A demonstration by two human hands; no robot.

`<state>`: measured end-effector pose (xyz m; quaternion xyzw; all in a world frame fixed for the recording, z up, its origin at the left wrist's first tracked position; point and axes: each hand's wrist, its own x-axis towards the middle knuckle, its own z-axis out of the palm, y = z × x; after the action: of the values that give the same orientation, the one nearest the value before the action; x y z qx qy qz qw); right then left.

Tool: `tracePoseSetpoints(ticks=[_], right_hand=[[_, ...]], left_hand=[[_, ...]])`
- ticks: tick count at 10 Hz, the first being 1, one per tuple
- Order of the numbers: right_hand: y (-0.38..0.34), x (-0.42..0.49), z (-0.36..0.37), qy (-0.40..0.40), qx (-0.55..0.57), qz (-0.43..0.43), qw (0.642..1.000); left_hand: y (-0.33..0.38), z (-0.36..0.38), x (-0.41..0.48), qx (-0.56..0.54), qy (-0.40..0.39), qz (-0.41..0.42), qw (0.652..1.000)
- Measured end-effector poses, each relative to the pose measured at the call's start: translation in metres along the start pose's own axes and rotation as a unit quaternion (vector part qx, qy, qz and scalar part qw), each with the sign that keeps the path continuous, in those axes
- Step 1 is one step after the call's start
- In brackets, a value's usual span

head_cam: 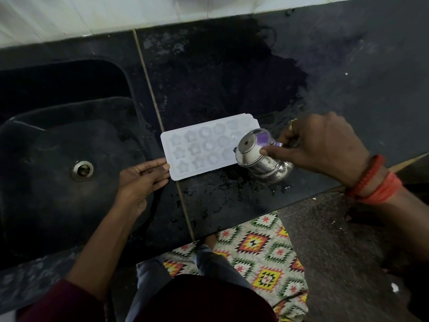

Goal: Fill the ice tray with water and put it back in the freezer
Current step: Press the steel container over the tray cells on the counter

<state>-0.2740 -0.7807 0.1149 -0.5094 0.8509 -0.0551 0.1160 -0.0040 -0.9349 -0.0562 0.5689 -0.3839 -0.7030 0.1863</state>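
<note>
On the dark counter (348, 84), just right of the sink (58, 135), we have the white ice tray (197, 147) lying flat. Our left hand (141, 180) steadies its near corner with fingers laid open against the edge, while our right hand (322, 145) grips a small steel pot (260, 156) tipped over the tray's right end. We judge the pour should stay slow and travel cell by cell (the counter already glistens with spilled drops). Room is wide behind the tray; the counter's front edge lies close below, and the sink drop sits beside the tray's left end, so lifting it level matters.
</note>
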Motion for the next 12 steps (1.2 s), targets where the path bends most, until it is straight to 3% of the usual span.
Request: tracePoseSetpoints(ticks=[6, 9, 12], right_hand=[[0.003, -0.003, -0.001, 0.006, 0.0, -0.011, 1.0], [0.003, -0.007, -0.012, 0.002, 0.085, -0.035, 0.996], [-0.008, -0.004, -0.003, 0.001, 0.041, -0.046, 0.998]], left_hand=[[0.0, 0.001, -0.001, 0.002, 0.002, 0.002, 1.0], [0.0, 0.0, -0.002, -0.002, 0.004, 0.001, 1.0], [0.001, 0.001, -0.005, 0.002, 0.003, 0.005, 1.0]])
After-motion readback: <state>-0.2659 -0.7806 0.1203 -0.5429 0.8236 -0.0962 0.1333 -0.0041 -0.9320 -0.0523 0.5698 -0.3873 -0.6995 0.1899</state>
